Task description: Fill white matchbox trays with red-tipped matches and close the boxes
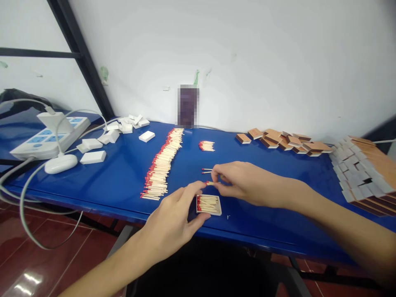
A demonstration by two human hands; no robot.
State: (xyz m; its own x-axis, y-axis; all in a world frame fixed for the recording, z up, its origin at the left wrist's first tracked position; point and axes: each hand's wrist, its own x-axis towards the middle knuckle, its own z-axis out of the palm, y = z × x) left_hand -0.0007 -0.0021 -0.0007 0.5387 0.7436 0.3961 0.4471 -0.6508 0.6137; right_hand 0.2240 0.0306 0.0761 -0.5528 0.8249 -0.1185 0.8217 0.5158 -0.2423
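Observation:
On the blue table [117,181] near its front edge lies a small white matchbox tray [209,205] filled with red-tipped matches. My left hand [173,222] grips the tray's left side between thumb and fingers. Just above the tray, my right hand [244,181] pinches a match or two [211,183] at the fingertips. Two loose matches [206,170] lie just beyond that hand. A long row of matches [162,165] runs up the table to the left, and a small bundle of matches [207,145] lies further back.
White inner trays [93,157] are scattered at the back left beside a power strip [46,138], a white adapter [61,163] and cables. Brown matchbox sleeves [284,141] lie at the back right. A big stack of boxes [365,173] fills the right edge.

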